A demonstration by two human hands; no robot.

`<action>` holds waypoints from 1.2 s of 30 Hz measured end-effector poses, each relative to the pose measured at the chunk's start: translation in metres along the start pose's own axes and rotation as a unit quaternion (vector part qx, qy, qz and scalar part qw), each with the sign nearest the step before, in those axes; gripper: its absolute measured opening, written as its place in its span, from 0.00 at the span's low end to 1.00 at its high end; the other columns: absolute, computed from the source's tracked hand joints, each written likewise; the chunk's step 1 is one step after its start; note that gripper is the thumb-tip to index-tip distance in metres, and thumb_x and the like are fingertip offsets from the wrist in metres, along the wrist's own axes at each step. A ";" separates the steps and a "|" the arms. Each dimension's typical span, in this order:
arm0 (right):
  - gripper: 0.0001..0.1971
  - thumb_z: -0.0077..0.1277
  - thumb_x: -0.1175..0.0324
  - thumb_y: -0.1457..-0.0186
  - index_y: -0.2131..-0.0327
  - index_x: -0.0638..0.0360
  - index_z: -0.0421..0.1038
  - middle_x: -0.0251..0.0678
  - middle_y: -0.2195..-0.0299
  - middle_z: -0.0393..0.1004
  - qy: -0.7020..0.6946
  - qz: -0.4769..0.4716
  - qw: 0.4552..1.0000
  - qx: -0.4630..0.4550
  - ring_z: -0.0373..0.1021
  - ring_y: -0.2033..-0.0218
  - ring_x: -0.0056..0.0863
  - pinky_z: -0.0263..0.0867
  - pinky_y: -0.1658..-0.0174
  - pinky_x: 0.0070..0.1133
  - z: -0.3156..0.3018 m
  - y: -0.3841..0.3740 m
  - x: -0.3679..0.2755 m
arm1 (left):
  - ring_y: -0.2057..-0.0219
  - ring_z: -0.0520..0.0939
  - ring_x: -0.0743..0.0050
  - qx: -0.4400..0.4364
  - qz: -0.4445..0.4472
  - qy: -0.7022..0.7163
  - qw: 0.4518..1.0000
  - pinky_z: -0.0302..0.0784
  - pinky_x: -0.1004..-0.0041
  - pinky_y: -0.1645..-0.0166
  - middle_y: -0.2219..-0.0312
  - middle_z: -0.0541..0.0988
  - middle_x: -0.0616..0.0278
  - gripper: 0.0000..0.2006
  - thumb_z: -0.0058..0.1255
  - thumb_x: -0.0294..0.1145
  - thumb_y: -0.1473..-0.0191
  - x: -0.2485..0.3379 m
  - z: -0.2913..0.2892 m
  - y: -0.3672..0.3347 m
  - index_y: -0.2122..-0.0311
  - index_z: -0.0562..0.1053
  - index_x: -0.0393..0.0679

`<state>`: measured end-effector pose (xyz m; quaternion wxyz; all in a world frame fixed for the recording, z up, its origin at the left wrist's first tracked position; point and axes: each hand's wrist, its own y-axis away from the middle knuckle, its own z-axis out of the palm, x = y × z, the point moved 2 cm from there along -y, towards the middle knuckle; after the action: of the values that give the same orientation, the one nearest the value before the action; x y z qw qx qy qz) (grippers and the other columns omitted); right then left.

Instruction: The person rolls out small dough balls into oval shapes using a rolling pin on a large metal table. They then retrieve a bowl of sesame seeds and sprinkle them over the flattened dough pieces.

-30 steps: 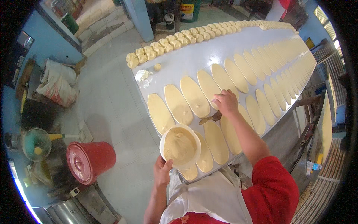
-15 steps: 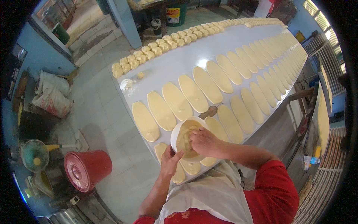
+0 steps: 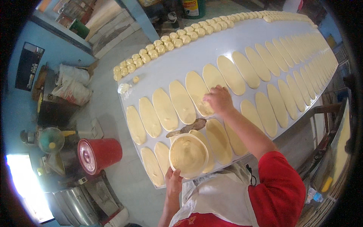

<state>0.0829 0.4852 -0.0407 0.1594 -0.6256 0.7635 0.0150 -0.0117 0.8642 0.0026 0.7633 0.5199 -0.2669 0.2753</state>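
While your left hand grips the bowl, your right hand presses soft, tearable dough beside it.

Two pale sacks slump by the blue left wall; a bucket (green, yellow-labelled, probably paint) stands beyond the counter.

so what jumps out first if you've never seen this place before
The long pale table crowded with rows of flattened oval dough pieces, with a line of small dough balls along its far edge. Near the front, the right hand rests on one oval while the left hand holds a round bowl of pale filling by its rim. On the floor to the left sits a red bucket.
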 end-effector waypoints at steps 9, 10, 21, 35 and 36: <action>0.07 0.58 0.60 0.49 0.67 0.44 0.82 0.32 0.70 0.74 -0.011 0.009 0.998 0.058 0.70 0.63 0.38 0.68 0.58 0.35 -0.073 0.042 -0.025 | 0.56 0.80 0.70 -0.032 0.024 -0.050 0.998 0.76 0.71 0.53 0.52 0.78 0.57 0.27 0.54 0.33 0.45 -0.008 -0.015 0.028 0.41 0.66 0.33; 0.06 0.58 0.61 0.49 0.68 0.45 0.81 0.32 0.70 0.74 0.002 -0.043 0.998 0.046 0.71 0.64 0.40 0.69 0.58 0.35 -0.080 0.068 -0.056 | 0.58 0.80 0.72 -0.039 0.019 -0.080 0.996 0.75 0.72 0.55 0.53 0.79 0.58 0.27 0.54 0.33 0.45 -0.011 -0.019 0.028 0.41 0.67 0.33; 0.10 0.56 0.59 0.52 0.73 0.52 0.81 0.29 0.70 0.76 0.047 -0.244 0.950 -0.192 0.72 0.58 0.31 0.66 0.55 0.31 -0.073 0.224 -0.234 | 0.48 0.77 0.67 -0.139 -0.033 -0.100 0.985 0.74 0.67 0.45 0.46 0.75 0.55 0.29 0.53 0.29 0.43 -0.035 -0.073 0.061 0.37 0.63 0.33; 0.04 0.61 0.60 0.51 0.71 0.43 0.82 0.29 0.72 0.71 0.007 0.018 1.000 -0.001 0.69 0.62 0.33 0.67 0.58 0.32 -0.048 0.223 -0.088 | 0.47 0.81 0.58 -0.019 0.037 -0.110 0.993 0.80 0.60 0.45 0.47 0.77 0.51 0.28 0.51 0.38 0.41 -0.028 -0.117 0.086 0.39 0.65 0.33; 0.04 0.61 0.60 0.51 0.70 0.43 0.82 0.29 0.72 0.71 0.030 0.021 0.998 -0.044 0.69 0.62 0.32 0.66 0.58 0.32 -0.043 0.225 -0.085 | 0.47 0.81 0.58 -0.032 0.058 -0.100 0.993 0.80 0.59 0.45 0.47 0.77 0.50 0.28 0.51 0.38 0.40 -0.026 -0.119 0.088 0.39 0.65 0.33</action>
<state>-0.1280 0.6056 -0.0176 0.1090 -0.6157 0.7797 0.0331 -0.0770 0.9992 0.0043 0.7315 0.5042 -0.3801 0.2572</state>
